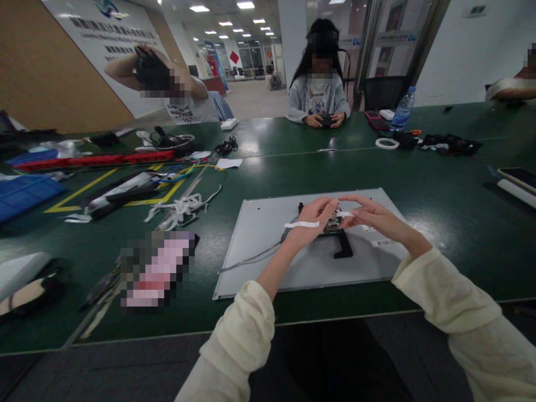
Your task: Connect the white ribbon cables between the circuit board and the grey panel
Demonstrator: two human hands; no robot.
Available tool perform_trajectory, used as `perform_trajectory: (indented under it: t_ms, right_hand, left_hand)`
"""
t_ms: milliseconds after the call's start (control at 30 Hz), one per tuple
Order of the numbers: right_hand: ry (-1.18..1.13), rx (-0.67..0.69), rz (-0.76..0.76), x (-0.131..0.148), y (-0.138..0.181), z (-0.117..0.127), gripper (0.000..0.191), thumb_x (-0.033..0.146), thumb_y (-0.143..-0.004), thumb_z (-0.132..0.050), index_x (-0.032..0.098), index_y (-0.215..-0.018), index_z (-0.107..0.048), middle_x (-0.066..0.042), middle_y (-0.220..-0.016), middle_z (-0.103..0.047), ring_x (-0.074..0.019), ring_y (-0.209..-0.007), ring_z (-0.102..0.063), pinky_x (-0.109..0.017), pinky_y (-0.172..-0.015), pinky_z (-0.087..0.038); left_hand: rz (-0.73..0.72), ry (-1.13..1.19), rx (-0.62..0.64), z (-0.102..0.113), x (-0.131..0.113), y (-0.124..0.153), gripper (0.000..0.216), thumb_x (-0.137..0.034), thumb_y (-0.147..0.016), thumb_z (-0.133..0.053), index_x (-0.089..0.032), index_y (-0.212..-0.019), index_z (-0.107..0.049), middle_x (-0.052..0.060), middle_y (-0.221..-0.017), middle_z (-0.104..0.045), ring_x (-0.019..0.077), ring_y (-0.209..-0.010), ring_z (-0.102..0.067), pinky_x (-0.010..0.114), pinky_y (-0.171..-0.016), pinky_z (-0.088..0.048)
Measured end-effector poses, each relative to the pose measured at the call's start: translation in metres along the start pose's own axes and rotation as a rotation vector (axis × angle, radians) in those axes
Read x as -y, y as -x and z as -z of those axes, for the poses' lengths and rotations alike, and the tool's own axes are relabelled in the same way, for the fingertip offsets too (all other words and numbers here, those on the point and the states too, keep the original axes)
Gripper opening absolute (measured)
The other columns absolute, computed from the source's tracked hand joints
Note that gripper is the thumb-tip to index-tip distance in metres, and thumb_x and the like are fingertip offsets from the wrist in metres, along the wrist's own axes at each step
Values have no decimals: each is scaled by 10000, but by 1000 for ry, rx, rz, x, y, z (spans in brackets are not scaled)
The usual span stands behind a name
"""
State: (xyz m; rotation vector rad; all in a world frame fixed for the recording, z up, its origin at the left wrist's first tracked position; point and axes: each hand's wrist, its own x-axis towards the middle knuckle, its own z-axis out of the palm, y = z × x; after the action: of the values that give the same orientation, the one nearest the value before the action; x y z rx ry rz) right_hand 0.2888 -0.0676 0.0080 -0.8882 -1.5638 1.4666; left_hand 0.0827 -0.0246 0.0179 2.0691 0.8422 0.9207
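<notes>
A flat light-grey panel [259, 240] lies on the table in front of me. Over its middle is a small circuit board [334, 224] with metal connectors, partly covered by my hands. A black angled bracket [344, 247] shows below the board, and thin grey cables [259, 255] run off to the left. My right hand [374, 216] pinches a short strip of white tape [345, 214] above the board. My left hand [312, 218] is closed at the strip's other end; what its fingertips hold is hidden. Another white strip [302, 224] clings to the back of that hand.
Left of the panel lie a phone [161, 271] and a tangle of white strips [184, 209]. Further left is a blue bin [29, 195]. A tape roll [387, 143] and a water bottle [404, 109] stand at the far right. People sit across the table.
</notes>
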Motion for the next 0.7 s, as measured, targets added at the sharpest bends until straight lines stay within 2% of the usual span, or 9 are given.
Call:
perform_trajectory:
  t_ms: [133, 233, 367, 500, 600, 700]
  right_hand:
    - [89, -28, -33, 6, 3, -2, 537, 389, -905, -524, 197, -1388, -389, -48, -875, -711, -167, -828, -670, -348, -824, -500]
    - [238, -125, -44, 3, 8, -9, 435, 379, -908, -489, 168, -1288, -469, -32, -771, -698, -160, -736, -662, -317, -741, -506]
    - [436, -336, -76, -11, 22, -29, 244, 384, -895, -480, 184, -989, -582, -16, -699, -690, -162, -668, -654, -290, -682, -495]
    - [624, -459, -98, -22, 34, -42, 206, 363, -884, -489, 202, -826, -603, -1, -665, -681, -160, -628, -640, -257, -616, -448]
    - [721, -486, -90, -23, 37, -45, 211, 349, -887, -477, 203, -819, -614, 5, -643, -665, -162, -606, -627, -256, -603, -418]
    - [780, -507, -80, -24, 36, -48, 203, 331, -891, -468, 202, -914, -624, 9, -624, -650, -167, -590, -617, -262, -606, -405]
  left_hand:
    - [75, -47, 143, -1, -4, 4, 371, -453, -901, -463, -146, -795, -642, 16, -722, -625, 137, -694, -562, 250, -668, -433]
    - [120, -105, 140, -2, -8, 8, 300, -400, -869, -514, -148, -779, -648, 14, -736, -633, 137, -714, -565, 238, -669, -421]
    - [180, -257, 129, -11, -17, 18, 260, -366, -847, -538, -160, -744, -659, 14, -724, -655, 148, -709, -584, 241, -669, -418]
    - [252, -439, 95, -23, -23, 33, 250, -352, -848, -530, -174, -747, -675, 30, -745, -683, 171, -730, -612, 258, -684, -431]
    - [328, -542, 89, -29, -22, 43, 275, -368, -857, -510, -180, -755, -682, 46, -759, -694, 194, -740, -630, 277, -673, -444]
    - [380, -607, 72, -33, -22, 48, 277, -371, -871, -488, -188, -803, -684, 50, -776, -699, 199, -745, -639, 282, -671, -453]
